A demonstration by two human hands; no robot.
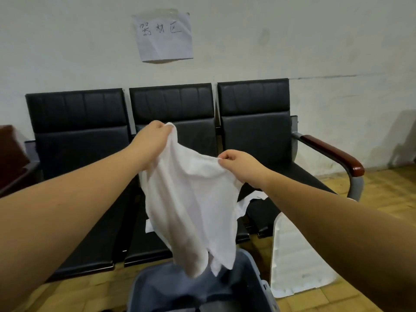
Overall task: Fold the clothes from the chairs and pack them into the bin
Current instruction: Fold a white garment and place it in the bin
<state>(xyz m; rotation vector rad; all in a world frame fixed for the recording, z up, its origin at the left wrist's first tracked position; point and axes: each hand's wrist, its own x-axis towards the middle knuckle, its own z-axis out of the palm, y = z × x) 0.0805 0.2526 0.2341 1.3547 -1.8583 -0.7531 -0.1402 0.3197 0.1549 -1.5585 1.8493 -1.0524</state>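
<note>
both forearms reach in from the bottom corners, and the hands pinch the top edge of a white shirt (191,199) so it hangs open in the air. left hand (151,144), at about 11 o'clock of the cloth, has fingers and thumb curled over one corner; right hand (238,164), at 2 o'clock, nips the other, lower, so the top edge slopes. holding it by two high points probably lets gravity smooth it before folding. its hem dangles just over the grey bin (252,273) at 6 o'clock, set close for packing. behind, at 12 o'clock, stand the black chairs (83,122); more white cloth (252,199) lies on a seat. a white lid (292,262) leans at 4 o'clock.
</note>
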